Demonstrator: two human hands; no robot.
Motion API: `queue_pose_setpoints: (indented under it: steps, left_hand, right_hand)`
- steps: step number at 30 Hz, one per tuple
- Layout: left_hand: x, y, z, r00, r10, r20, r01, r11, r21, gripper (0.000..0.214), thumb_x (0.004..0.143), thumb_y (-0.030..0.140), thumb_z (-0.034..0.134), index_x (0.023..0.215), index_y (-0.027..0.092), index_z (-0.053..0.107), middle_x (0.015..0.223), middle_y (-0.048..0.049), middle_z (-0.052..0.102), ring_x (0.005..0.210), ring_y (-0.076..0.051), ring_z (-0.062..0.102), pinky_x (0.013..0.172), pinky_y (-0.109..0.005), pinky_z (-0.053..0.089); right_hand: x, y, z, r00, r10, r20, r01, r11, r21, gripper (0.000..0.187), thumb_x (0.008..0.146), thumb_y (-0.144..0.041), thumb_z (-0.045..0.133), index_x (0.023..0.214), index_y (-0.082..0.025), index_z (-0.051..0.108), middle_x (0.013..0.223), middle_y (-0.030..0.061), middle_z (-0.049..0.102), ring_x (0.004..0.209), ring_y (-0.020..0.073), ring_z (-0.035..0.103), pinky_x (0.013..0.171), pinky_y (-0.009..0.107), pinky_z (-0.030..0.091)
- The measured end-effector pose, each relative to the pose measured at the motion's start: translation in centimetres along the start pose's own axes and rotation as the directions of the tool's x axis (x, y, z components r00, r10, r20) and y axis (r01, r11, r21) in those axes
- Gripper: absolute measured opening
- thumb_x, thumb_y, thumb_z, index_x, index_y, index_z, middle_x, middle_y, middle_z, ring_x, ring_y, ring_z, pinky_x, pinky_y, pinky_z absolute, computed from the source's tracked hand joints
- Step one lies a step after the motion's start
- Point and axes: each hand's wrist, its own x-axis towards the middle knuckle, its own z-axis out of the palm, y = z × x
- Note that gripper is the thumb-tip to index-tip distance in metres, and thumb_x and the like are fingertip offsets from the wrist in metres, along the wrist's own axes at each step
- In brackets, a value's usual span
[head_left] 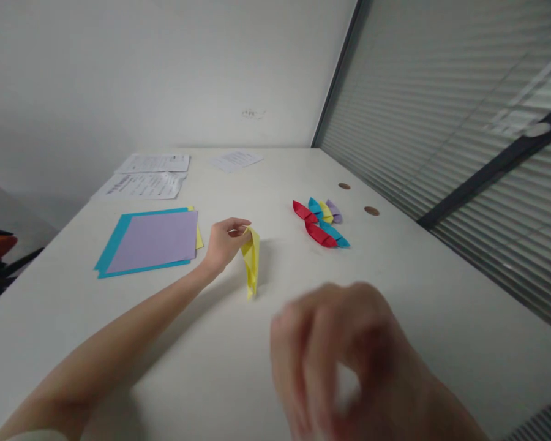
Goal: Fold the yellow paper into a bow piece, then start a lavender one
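Observation:
My left hand (227, 244) is closed in a pinch on the upper end of a folded yellow paper piece (251, 262). The paper hangs down, long and narrow, close to the tabletop. My right hand (335, 361) is large and smeared by motion near the camera, at the bottom of the view. Its fingers curl down around a gap, but blur and the frame's edge keep their tips from showing clearly. Beyond it lies a group of folded paper pieces: red (320, 235), blue (334, 234), yellow (326, 212) and purple (335, 211).
Left of my left hand lie flat sheets, purple (153, 242) over blue (112, 248), with a yellow edge (199, 237) showing. Printed papers (147, 185) rest at the back left of the white table (284, 177). Blinds (441, 122) line the right side.

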Motion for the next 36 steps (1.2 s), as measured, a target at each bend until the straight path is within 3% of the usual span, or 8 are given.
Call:
queue_pose_setpoints:
  steps: [3, 5, 7, 11, 21, 26, 31, 36]
  left_hand:
    - [-0.6, 0.3, 0.2, 0.998, 0.034, 0.054, -0.035, 0.999, 0.016, 0.022, 0.061, 0.022, 0.07, 0.081, 0.013, 0.07, 0.071, -0.0025, 0.067, 0.066, -0.014, 0.063, 0.061, -0.024, 0.051]
    - [-0.9, 0.4, 0.2, 0.994, 0.062, 0.09, -0.063, 0.998, 0.016, 0.018, 0.062, 0.023, 0.069, 0.077, 0.013, 0.068, 0.074, -0.0035, 0.068, 0.066, -0.014, 0.064, 0.061, -0.025, 0.052]
    - [-1.0, 0.3, 0.4, 0.99, 0.08, 0.12, -0.083, 0.996, 0.016, 0.015, 0.063, 0.024, 0.069, 0.074, 0.013, 0.066, 0.074, -0.0038, 0.068, 0.066, -0.015, 0.065, 0.061, -0.025, 0.052]
    - [-1.0, -0.2, 0.5, 0.985, 0.11, 0.136, -0.116, 0.992, 0.041, 0.013, 0.065, 0.023, 0.068, 0.073, 0.014, 0.064, 0.072, -0.0036, 0.068, 0.068, -0.015, 0.066, 0.062, -0.024, 0.052]
    - [-1.6, -1.1, 0.7, 0.982, 0.162, 0.092, -0.17, 0.982, 0.077, 0.017, 0.074, 0.027, 0.067, 0.086, 0.016, 0.063, 0.083, -0.0049, 0.071, 0.073, -0.017, 0.071, 0.063, -0.024, 0.055]
    - [-1.6, -1.2, 0.6, 0.96, 0.232, 0.155, -0.255, 0.955, 0.149, 0.016, 0.078, 0.026, 0.065, 0.089, 0.015, 0.068, 0.087, -0.0062, 0.073, 0.076, -0.017, 0.071, 0.073, -0.029, 0.058]
    - [-1.6, -0.6, 0.7, 0.966, 0.137, 0.22, -0.153, 0.987, 0.055, 0.024, 0.078, 0.03, 0.066, 0.092, 0.012, 0.071, 0.101, -0.0116, 0.073, 0.084, -0.02, 0.071, 0.079, -0.032, 0.058]
    - [-1.6, 0.1, 0.7, 0.974, 0.097, 0.206, -0.117, 0.989, 0.085, 0.03, 0.08, 0.035, 0.062, 0.097, 0.013, 0.074, 0.109, -0.0117, 0.072, 0.096, -0.024, 0.069, 0.083, -0.034, 0.057]
  right_hand:
    - [2.4, 4.5, -3.4, 0.891, -0.146, -0.431, -0.061, 0.9, -0.431, 0.009, 0.08, -0.029, 0.069, 0.079, -0.021, 0.068, 0.078, 0.0018, 0.067, 0.072, 0.0126, 0.063, 0.068, 0.025, 0.054]
    - [3.5, 8.0, -5.6, 0.825, -0.199, -0.529, -0.204, 0.768, -0.607, 0.009, 0.081, -0.027, 0.067, 0.084, -0.02, 0.069, 0.087, 0.0038, 0.067, 0.075, 0.0135, 0.064, 0.068, 0.027, 0.054]
    - [3.9, 10.9, -7.1, 0.814, -0.152, -0.561, -0.318, 0.69, -0.65, 0.016, 0.079, -0.027, 0.068, 0.092, -0.019, 0.071, 0.096, 0.0066, 0.068, 0.077, 0.0151, 0.065, 0.066, 0.027, 0.055]
    - [3.7, 13.4, -8.0, 0.807, -0.024, -0.589, -0.398, 0.716, -0.574, 0.023, 0.078, -0.023, 0.067, 0.1, -0.019, 0.072, 0.101, 0.0091, 0.071, 0.076, 0.0165, 0.068, 0.067, 0.03, 0.058]
    - [4.0, 14.4, -7.9, 0.763, 0.048, -0.645, -0.344, 0.874, -0.342, 0.015, 0.071, -0.022, 0.068, 0.086, -0.019, 0.072, 0.083, 0.0041, 0.074, 0.069, 0.0163, 0.07, 0.068, 0.029, 0.057]
    - [4.2, 14.6, -8.7, 0.692, 0.185, -0.698, -0.354, 0.929, -0.105, 0.013, 0.062, -0.02, 0.073, 0.075, -0.016, 0.07, 0.072, 0.002, 0.072, 0.07, 0.0144, 0.068, 0.069, 0.027, 0.057]
    - [4.2, 14.4, -9.1, 0.639, 0.339, -0.69, -0.341, 0.929, 0.141, 0.017, 0.06, -0.02, 0.077, 0.075, -0.015, 0.07, 0.073, 0.0022, 0.072, 0.068, 0.0139, 0.069, 0.069, 0.028, 0.059]
    - [4.1, 14.4, -9.2, 0.633, 0.328, -0.701, -0.312, 0.937, 0.157, 0.018, 0.06, -0.02, 0.08, 0.074, -0.014, 0.07, 0.071, 0.0013, 0.071, 0.066, 0.0132, 0.069, 0.071, 0.028, 0.061]
